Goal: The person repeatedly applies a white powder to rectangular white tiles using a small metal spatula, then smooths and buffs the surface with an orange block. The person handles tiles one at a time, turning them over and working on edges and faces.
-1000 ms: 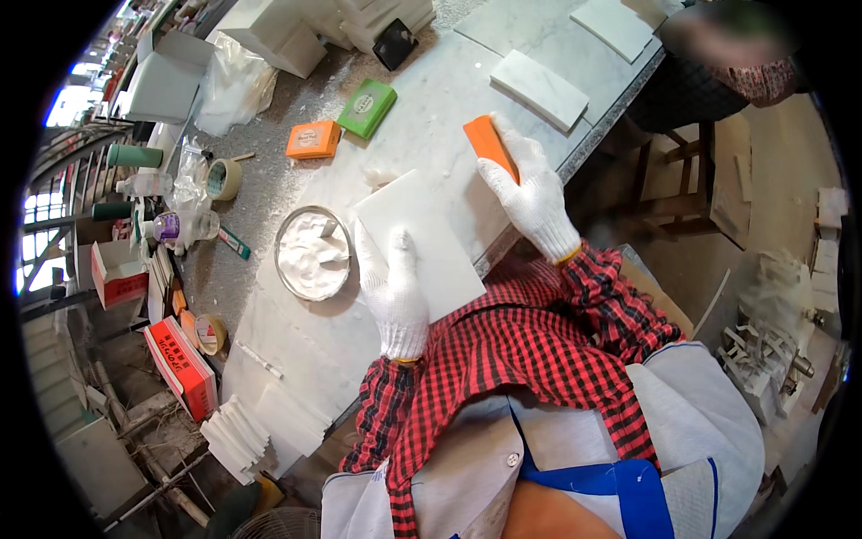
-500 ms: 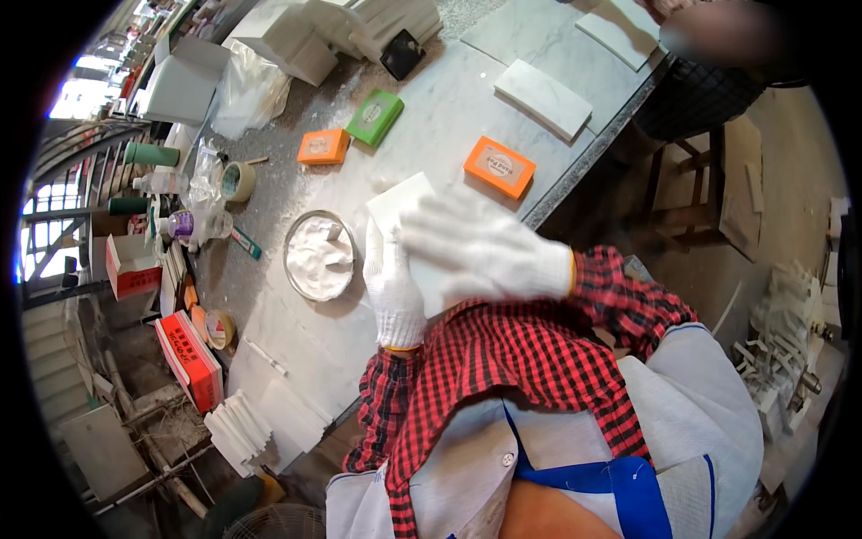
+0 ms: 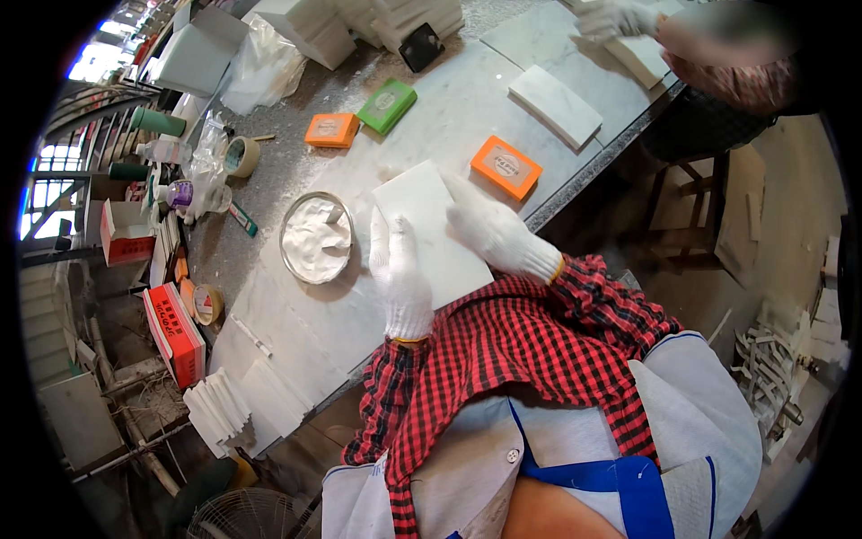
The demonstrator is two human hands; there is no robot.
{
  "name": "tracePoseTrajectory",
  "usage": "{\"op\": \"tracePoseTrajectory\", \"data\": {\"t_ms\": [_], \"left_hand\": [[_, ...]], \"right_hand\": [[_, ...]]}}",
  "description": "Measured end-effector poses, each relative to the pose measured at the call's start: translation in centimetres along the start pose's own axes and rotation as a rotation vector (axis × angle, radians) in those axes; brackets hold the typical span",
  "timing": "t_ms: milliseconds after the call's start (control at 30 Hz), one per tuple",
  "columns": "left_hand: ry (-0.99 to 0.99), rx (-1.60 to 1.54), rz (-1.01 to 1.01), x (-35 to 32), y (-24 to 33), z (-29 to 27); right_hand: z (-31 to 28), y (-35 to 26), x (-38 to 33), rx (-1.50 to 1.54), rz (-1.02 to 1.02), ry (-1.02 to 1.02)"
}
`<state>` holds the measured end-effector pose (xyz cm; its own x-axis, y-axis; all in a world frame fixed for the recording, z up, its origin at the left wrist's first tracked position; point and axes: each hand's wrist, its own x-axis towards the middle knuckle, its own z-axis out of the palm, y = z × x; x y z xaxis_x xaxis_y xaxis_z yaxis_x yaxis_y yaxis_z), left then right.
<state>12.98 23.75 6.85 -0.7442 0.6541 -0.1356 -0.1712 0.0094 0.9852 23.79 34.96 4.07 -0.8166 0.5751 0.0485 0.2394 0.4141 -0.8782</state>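
A flat white tile [image 3: 440, 247] lies in front of me, tilted, with its near corner against my checked apron. My left hand [image 3: 398, 278], in a white knit glove, grips its left edge, fingers pointing away from me. My right hand [image 3: 505, 232], gloved likewise, is closed round the right edge; some of its fingertips are hidden. Just left of the tile stands a round bowl [image 3: 350, 247] of white paste or powder [image 3: 312, 235]. Beyond the hands lie an orange hand pad [image 3: 505, 167], a second orange pad [image 3: 330, 130] and a green pad [image 3: 387, 106].
A co-worker's gloved hand [image 3: 615, 20] touches a white slab [image 3: 639, 61] at the far right. Another slab [image 3: 555, 106] lies nearer. Stacked white blocks [image 3: 310, 31] stand at the back. Tape rolls, bottles and red boxes [image 3: 175, 334] line the left. The table edge [image 3: 593, 166] runs diagonally.
My right hand has gone from sweeping flat over the tile to its right edge, baring the surface. A co-worker's gloved hand has come into view at the far right.
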Motion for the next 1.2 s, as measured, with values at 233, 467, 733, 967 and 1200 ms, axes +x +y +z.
{"op": "tracePoseTrajectory", "data": {"t_ms": [233,467,733,967,1200], "left_hand": [[0.088,-0.188,-0.042,0.3,0.0,0.9],[-0.124,-0.302,-0.253,-0.5,0.4,-1.6],[-0.309,-0.281,-0.617,-1.4,1.5,-3.8],[-0.172,-0.293,-0.483,-2.1,-3.0,-4.3],[-0.141,-0.161,-0.405,-1.8,-5.7,-4.3]], "right_hand": [[-2.4,-0.7,-4.2,0.548,0.159,-0.171],[-5.4,-0.6,-1.4,0.623,0.330,-0.072],[-5.3,2.3,2.1,0.330,0.260,-0.223],[-3.9,2.7,1.9,-0.424,-0.081,0.358],[-4.0,8.1,1.2,-0.764,-0.091,0.316]]}}
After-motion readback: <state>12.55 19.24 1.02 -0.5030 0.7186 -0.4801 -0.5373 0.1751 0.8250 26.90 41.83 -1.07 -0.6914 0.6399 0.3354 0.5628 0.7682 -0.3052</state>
